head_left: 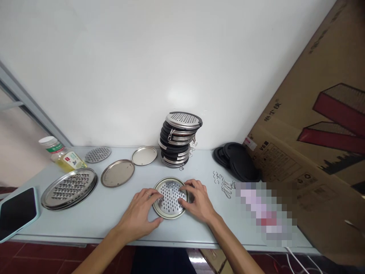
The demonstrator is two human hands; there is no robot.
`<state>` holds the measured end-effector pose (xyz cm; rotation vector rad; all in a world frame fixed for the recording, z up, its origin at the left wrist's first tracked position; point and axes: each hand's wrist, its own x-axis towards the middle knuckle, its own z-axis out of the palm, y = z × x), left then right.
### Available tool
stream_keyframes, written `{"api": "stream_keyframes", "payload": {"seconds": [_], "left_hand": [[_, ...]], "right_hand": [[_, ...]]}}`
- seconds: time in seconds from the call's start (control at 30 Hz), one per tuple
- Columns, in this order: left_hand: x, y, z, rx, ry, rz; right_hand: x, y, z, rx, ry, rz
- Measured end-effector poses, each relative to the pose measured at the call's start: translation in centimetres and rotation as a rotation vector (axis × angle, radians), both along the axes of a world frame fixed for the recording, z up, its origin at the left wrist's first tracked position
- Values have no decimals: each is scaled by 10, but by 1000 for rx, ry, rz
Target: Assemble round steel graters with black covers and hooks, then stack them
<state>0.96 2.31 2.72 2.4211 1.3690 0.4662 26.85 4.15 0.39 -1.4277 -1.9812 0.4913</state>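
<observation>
**Both hands working on a perforated disc at the front of the surface**

The left hand (142,213) is resting on the near-left rim of a round perforated metal disc (170,198), fingers curled over its edge, while the right hand (199,200) is pressing on the far-right rim, fingertips lying on the holed plate. Neither grip is closing around the disc; both are lying half-open on it, holding it flat against the pale surface (114,213). The disc is sitting between the two hands, touching both, right in front of the person.

As for progress, judging from the layout, a fair amount looks done: a leaning stack of finished discs with black rims (178,142) is standing just behind the hands against the wall. Plenty looks left too. A pile of black rubber rings (238,161) is waiting to the right, with a scatter of small wire clips (224,182) near the right hand. To the left, two plain metal pans (117,173) are lying apart from each other, a small holed plate (97,154) is lying further back, and a larger pile of big perforated trays (70,187) is sitting near the surface's left end. The disc in hand is showing no black rim yet, so this piece seems early in its assembly.

A bottle of yellowish liquid (61,156) is lying at the back left, and a tablet (17,211) is overhanging the left edge.
</observation>
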Motion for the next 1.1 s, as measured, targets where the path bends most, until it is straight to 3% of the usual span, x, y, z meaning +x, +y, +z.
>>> {"api": "stream_keyframes", "payload": {"seconds": [0.3,0.67,0.87,1.1], "left_hand": [[-5,-1,-7,-6,-28,31],[-3,6,-7,5,-79,72],[0,19,-4,-170,-257,154],[5,27,3,-272,-225,151]], "right_hand": [[1,-2,2,-29,-40,89],[2,-2,0,-39,-47,90],[0,-2,5,-60,-22,64],[-1,-2,8,-68,-50,60]]}}
